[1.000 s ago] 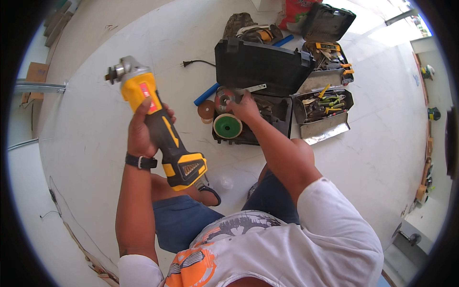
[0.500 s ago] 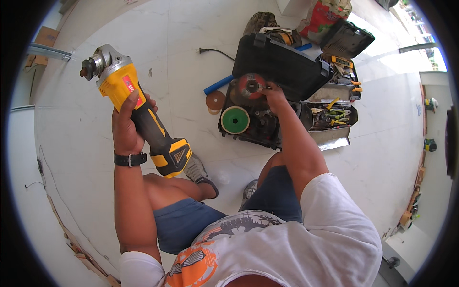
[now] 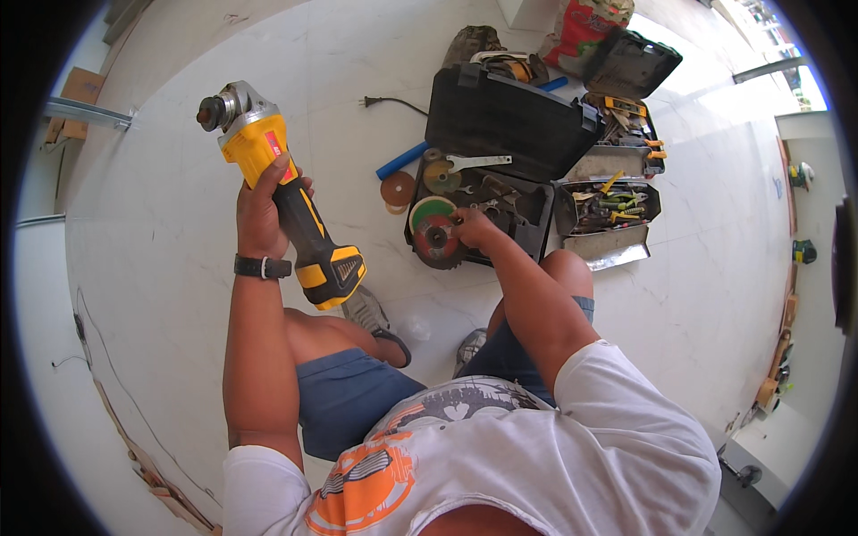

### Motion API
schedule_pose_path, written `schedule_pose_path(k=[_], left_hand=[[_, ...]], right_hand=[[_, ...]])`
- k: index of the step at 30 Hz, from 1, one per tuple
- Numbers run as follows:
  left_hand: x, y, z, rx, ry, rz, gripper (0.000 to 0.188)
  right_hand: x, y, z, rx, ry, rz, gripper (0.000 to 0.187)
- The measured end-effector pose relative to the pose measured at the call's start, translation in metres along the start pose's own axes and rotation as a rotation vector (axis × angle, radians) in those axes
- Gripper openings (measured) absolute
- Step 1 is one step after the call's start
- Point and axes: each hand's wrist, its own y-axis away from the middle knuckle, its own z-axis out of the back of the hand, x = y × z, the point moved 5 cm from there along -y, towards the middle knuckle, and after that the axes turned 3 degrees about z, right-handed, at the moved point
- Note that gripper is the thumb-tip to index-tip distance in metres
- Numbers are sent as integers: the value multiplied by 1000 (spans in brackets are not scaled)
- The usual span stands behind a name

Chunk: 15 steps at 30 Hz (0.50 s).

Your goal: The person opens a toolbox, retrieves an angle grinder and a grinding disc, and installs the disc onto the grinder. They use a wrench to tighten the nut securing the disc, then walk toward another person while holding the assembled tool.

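Observation:
My left hand [image 3: 264, 214] is closed around the yellow-and-black body of an angle grinder [image 3: 308, 219], its bare spindle end pointing up and to the left. Between the fingers of my right hand [image 3: 474, 229] is a red grinder disc with a dark rim [image 3: 437, 225], held by its edge. That disc hovers over the near left corner of an opened black tool case [image 3: 538, 214] and partly covers a green disc [image 3: 427, 208]. Behind them in the case lie a flat metal spanner [image 3: 480, 163] and a yellowish disc [image 3: 440, 177].
The case's lid [image 3: 508, 116] stands raised at the back. A brown disc [image 3: 398, 188] and a blue tube [image 3: 400, 162] lie to its left. On the right are an open metal toolbox [image 3: 617, 205] and another open toolbox [image 3: 626, 125]. A red bag [image 3: 581, 36] stands behind.
My right hand has brought the red disc nearer and to the left, from the back of the case to over the green disc. The grinder has shifted slightly right. The spanner now shows.

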Motion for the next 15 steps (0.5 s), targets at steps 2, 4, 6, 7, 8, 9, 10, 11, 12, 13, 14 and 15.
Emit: schedule_pose_path(k=[2, 4, 6, 7, 8, 9, 10, 11, 12, 13, 14, 15], left_hand=[[2, 0, 0, -6, 12, 17, 54], [5, -2, -1, -12, 39, 47, 54], [4, -1, -1, -19, 65, 71, 55], [5, -1, -1, -13, 81, 80, 55], [5, 0, -2, -23, 78, 86, 55], [5, 0, -2, -25, 77, 90, 55], [5, 0, -2, -32, 81, 92, 56], [5, 0, -2, -37, 86, 90, 55], [5, 0, -3, -36, 79, 89, 55], [5, 0, -2, -36, 75, 89, 55], [5, 1, -2, -31, 74, 81, 55], [4, 0, -1, -39, 64, 88, 54]], right_hand=[[-4, -3, -10, -79, -5, 60, 46], [-6, -10, -12, -195, -34, 122, 45], [-5, -13, -16, -334, 43, 146, 46], [-3, -13, -19, -419, 140, 155, 48], [-2, -12, -22, -474, 236, 116, 49], [-1, -9, -26, -496, 241, 130, 52], [-1, -6, -31, -487, 244, 97, 54], [-1, -2, -33, -500, 235, 58, 57], [3, 3, -34, -524, 322, 82, 56], [6, 9, -35, -570, 395, 97, 56], [12, 15, -33, -645, 479, 157, 56], [12, 14, -33, -590, 487, 122, 58]])
